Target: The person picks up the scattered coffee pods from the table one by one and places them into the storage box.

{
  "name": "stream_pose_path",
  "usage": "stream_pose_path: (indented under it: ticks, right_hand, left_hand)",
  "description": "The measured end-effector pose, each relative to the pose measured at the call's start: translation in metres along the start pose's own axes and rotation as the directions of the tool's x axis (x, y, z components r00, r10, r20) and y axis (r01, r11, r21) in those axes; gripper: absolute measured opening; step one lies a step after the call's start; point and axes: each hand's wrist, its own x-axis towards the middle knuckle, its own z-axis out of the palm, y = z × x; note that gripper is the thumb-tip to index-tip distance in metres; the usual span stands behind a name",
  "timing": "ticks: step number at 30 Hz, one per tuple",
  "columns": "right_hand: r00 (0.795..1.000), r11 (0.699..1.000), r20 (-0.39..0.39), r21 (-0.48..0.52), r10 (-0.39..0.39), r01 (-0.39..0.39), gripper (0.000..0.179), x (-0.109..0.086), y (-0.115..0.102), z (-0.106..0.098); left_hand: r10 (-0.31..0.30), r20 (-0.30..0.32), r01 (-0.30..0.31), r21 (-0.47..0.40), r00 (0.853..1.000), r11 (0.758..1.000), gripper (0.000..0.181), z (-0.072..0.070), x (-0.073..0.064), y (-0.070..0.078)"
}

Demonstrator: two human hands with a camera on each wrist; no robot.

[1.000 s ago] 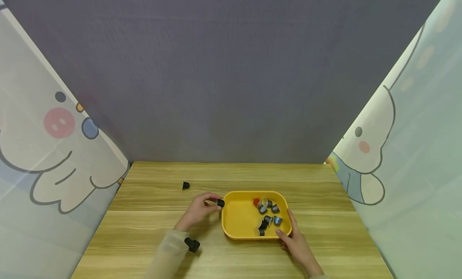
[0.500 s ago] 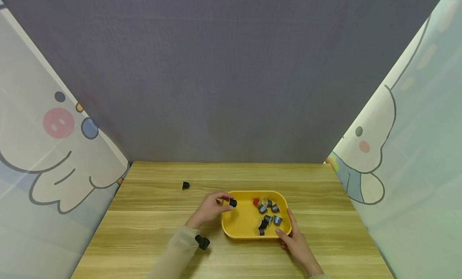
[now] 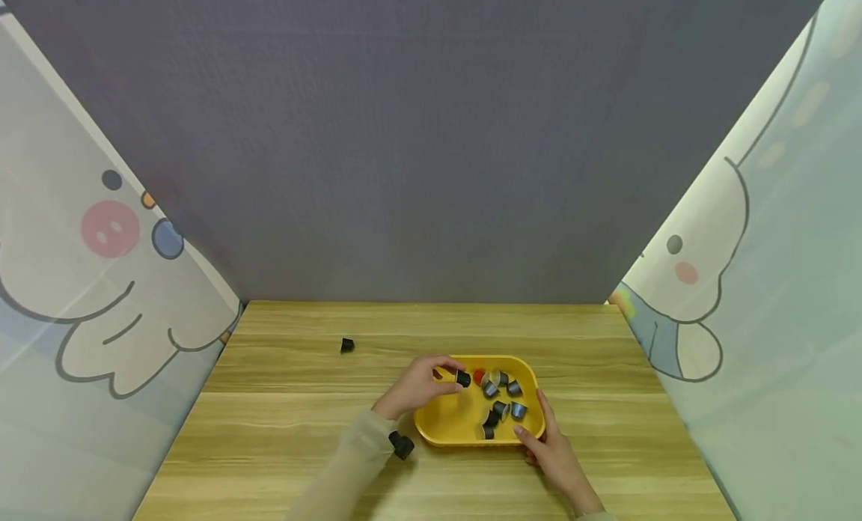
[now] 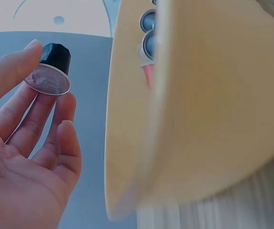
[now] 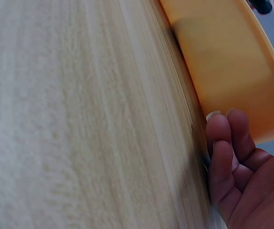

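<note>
Between thumb and fingertips my left hand (image 3: pixel 419 386) pinches a black coffee capsule (image 4: pixel 56 59), held above the left part of a yellow tray (image 3: pixel 444 431). The capsule's pale foil lid faces the palm side in the left wrist view. Inside the tray, toward its right, lie several coffee capsules: a red one (image 3: pixel 479 376), grey-blue ones (image 3: pixel 518 410) and black ones (image 3: pixel 488 433). My right hand (image 3: pixel 555 457) grips the tray's front right corner, thumb over the rim; in the right wrist view its curled fingers (image 5: pixel 218 129) lie against the outer wall.
One black capsule (image 3: pixel 346 345) lies on the wooden table (image 3: pixel 289 424), back left of the tray. A grey cloth wall (image 3: pixel 431 169) rises behind the table. Printed curtains (image 3: pixel 774 341) flank both sides. A small black device (image 3: pixel 402 445) sits on my left wrist.
My left hand has carried the black capsule rightward, from beside the tray's left rim to over its inside. The right hand and the tray have stayed in place.
</note>
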Motion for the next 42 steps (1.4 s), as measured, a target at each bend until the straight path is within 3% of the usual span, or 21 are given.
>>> stream_pose_path:
  ticks: [9,17,29,42]
  right_hand:
    - [1.0,1.0,-0.002,0.007,-0.005,0.005,0.088,-0.001,-0.001,-0.001]
    - [1.0,1.0,-0.009,0.008,-0.005,0.005,0.089,0.001,0.003,0.001]
    - [1.0,1.0,-0.008,0.002,0.005,-0.005,0.089,0.003,0.004,0.001]
    - [1.0,1.0,-0.013,0.004,0.005,-0.005,0.088,0.001,0.002,0.001]
  left_hand:
    - [0.032,0.038,-0.034,0.037,0.999,0.999,0.034,0.006,0.02,0.014]
    - [0.023,0.055,-0.026,0.045,0.998,0.999,0.033,0.009,0.036,0.01]
    - [0.048,0.089,-0.055,0.077,0.995,0.995,0.032,0.013,0.048,0.003]
    - [-0.006,0.124,-0.001,0.055,0.992,0.998,0.034,0.014,0.057,0.004]
